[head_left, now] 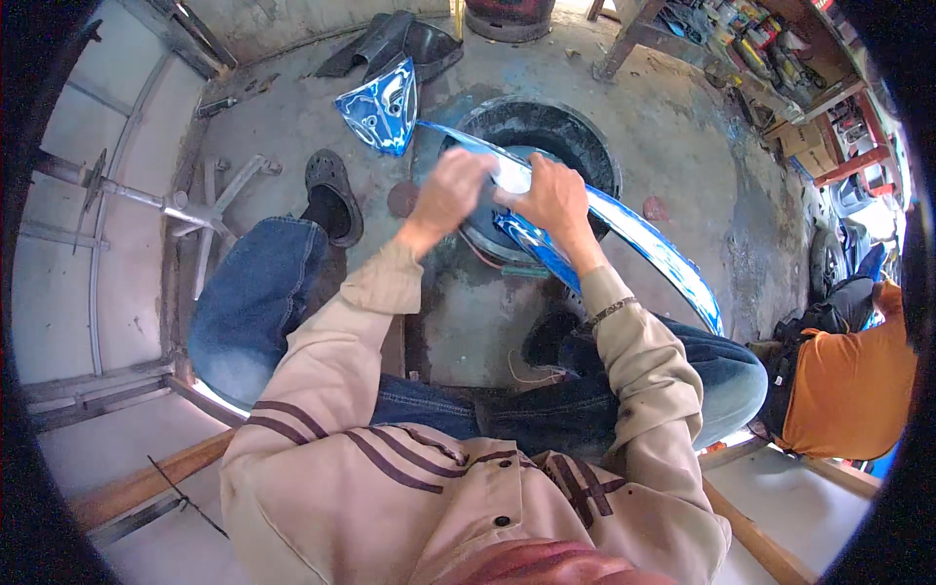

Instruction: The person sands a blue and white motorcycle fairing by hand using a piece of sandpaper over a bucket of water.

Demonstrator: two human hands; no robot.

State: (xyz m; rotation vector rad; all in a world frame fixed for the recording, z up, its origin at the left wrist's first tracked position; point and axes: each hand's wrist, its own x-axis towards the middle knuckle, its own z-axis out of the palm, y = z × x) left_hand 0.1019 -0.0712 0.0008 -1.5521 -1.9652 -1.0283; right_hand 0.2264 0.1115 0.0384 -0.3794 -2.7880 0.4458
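Note:
A long curved blue-and-white panel (655,255) stretches over a black tub (581,138) toward my right knee. My right hand (548,195) grips the panel near a bright white patch. My left hand (450,193), slightly blurred, has its fingers curled beside that patch; what they hold, if anything, is unclear. A second blue piece (526,242) lies below my hands at the tub, partly hidden by my right wrist. A pointed blue-and-white body piece (378,105) rests on the floor beyond the tub, to the left.
Black pieces (429,54) lie behind; a red cylinder (507,12) stands at the back. A metal stand (200,214) is left. A cluttered bench (721,44) is at right, below which someone in orange (848,385) is near tyres (827,263).

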